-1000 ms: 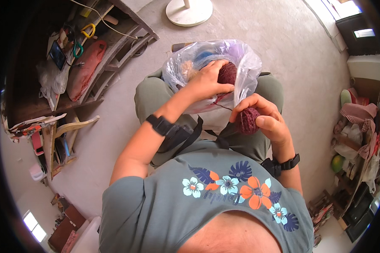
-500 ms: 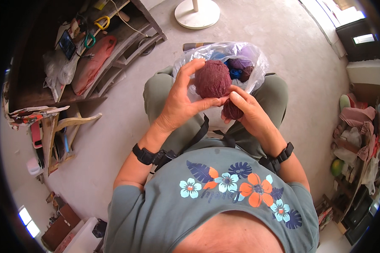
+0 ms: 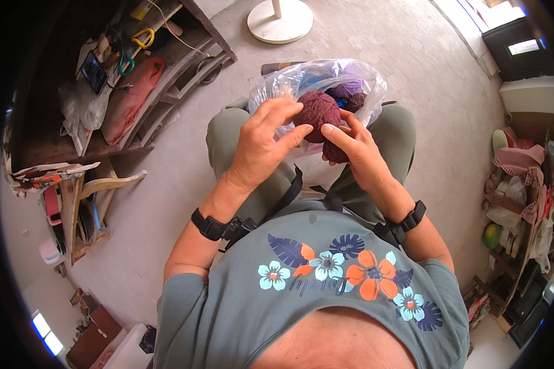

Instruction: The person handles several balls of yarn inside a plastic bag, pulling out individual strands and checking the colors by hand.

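A large maroon ball of yarn [image 3: 318, 114] is in front of me, above an open clear plastic bag between my knees. My right hand [image 3: 366, 154] grips it, with the thumb on its lower side and the fingers at its right edge. A smaller, darker maroon ball of yarn [image 3: 334, 153] sits in the same hand, under the thumb. My left hand [image 3: 258, 141] is at the large ball's left edge. Its thumb and fingers are apart, their tips at or just off the yarn. Inside the plastic bag [image 3: 271, 92] lie purple yarn [image 3: 349, 88], blue yarn and another dark maroon ball [image 3: 356, 101].
A wooden shelf unit [image 3: 184, 67] at the far left holds a phone [image 3: 94, 71], scissors and bags. A round white stand base [image 3: 280, 23] is on the floor ahead. A dark tube [image 3: 277, 67] lies behind the bag. Cloths and bags [image 3: 517, 178] are piled on the right.
The large ball has shifted down and right, against my right hand. My left thumb has drawn back from under it, and the left fingers have loosened to its left edge.
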Tool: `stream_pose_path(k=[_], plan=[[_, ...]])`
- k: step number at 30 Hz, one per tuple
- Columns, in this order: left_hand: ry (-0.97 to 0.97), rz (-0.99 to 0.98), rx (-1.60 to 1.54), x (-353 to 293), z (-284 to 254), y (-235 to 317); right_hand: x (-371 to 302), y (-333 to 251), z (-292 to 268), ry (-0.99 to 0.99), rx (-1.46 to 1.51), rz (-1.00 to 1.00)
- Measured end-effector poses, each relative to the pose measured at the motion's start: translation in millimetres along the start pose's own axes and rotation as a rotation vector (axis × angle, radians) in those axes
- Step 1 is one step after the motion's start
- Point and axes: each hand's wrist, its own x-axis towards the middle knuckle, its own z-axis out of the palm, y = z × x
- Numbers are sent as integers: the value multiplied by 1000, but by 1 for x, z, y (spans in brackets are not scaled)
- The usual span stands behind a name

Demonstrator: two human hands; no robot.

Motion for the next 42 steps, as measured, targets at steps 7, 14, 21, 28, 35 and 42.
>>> stream_pose_path(k=[7, 14, 21, 28, 35, 42], plan=[[20, 93, 164, -1, 13, 2, -1, 4, 3, 74, -44, -2], [20, -17, -7, -1, 16, 2, 2, 6, -2, 70, -57, -39], [-60, -405, -377, -7, 10, -8, -3, 0, -11, -47, -85, 27], [-66, -526, -754, -5, 0, -8, -9, -10, -16, -195, -28, 36], [-9, -679, -1136, 2, -7, -15, -11, -6, -22, -333, 31, 20], [38, -633, -1217, 2, -19, -38, -7, 16, -55, -468, 322, 71]])
